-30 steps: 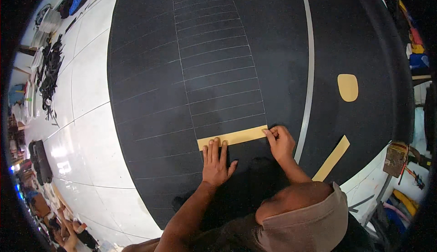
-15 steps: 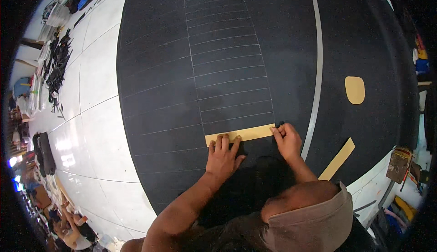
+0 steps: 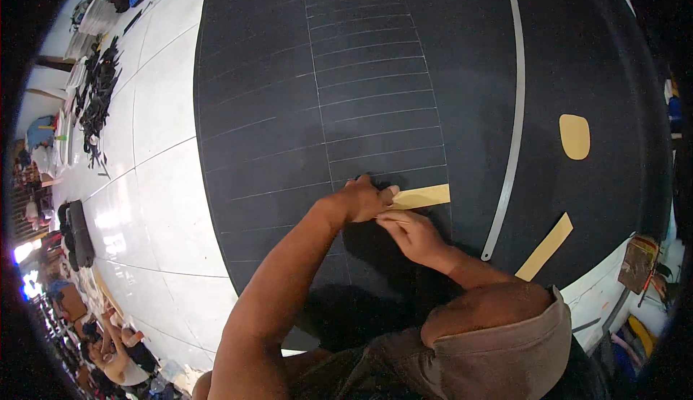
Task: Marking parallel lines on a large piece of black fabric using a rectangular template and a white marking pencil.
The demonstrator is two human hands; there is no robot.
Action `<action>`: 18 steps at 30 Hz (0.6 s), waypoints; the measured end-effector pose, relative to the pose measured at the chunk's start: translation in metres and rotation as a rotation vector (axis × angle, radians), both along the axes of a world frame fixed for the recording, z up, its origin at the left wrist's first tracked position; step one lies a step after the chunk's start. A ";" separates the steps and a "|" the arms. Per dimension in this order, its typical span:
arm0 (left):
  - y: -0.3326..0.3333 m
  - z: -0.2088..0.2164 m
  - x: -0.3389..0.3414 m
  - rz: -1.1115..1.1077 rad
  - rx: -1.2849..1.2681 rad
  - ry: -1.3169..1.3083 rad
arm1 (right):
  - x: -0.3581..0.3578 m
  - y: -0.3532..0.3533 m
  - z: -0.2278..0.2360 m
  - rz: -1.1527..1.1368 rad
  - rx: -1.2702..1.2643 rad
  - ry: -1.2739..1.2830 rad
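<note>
- The left hand [image 3: 363,201] lies back-up over the left part of a tan strip [image 3: 422,196], fingers bent; its grip is partly hidden, so one cannot tell whether it is spread or closed.
- The right hand [image 3: 410,232] is just beside it, fingers curled, tips near the strip's lower edge; whether they pinch anything cannot be told.
- The strip lies on a large black sheet [image 3: 462,75], its bare right end by a pale line that runs up the sheet; its left end is hidden under the left hand.
- Thin pale cross lines, like ladder rungs, mark the sheet above the strip.
- To the right, a long steel ruler [image 3: 518,111] lies on the sheet, well apart from the strip.
- Beyond it are a rounded tan piece [image 3: 575,137] and, lower, a second tan strip [image 3: 545,247], slanted.
- A brown cap [image 3: 498,349] and the forearms block the lower part of the sheet.
- At left, black scraps [image 3: 99,100] lie heaped on a white seamed surface [image 3: 162,205].
</note>
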State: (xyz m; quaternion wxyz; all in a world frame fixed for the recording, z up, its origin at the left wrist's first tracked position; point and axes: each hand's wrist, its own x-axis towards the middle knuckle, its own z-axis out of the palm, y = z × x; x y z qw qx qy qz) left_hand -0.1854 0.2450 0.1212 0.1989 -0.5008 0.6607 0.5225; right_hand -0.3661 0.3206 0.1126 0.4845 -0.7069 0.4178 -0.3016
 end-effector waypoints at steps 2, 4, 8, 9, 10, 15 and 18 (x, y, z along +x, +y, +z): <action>0.001 -0.007 0.007 -0.096 -0.057 0.077 | 0.015 0.002 -0.006 0.055 0.032 0.025; -0.002 -0.009 0.004 -0.254 -0.067 0.082 | 0.022 0.001 -0.014 0.140 0.059 0.055; 0.001 -0.019 0.007 -0.189 -0.098 0.100 | 0.040 0.005 -0.033 0.185 0.049 0.012; 0.002 -0.016 0.007 -0.178 -0.095 0.105 | 0.043 0.005 -0.034 0.196 0.045 0.066; 0.000 -0.007 0.005 -0.170 -0.098 0.114 | 0.043 0.004 -0.033 0.204 0.035 0.123; -0.004 0.015 -0.007 -0.125 -0.045 -0.007 | 0.043 0.004 -0.036 0.245 -0.024 0.174; -0.001 0.003 -0.003 -0.161 -0.079 0.044 | 0.043 0.004 -0.034 0.255 -0.062 0.193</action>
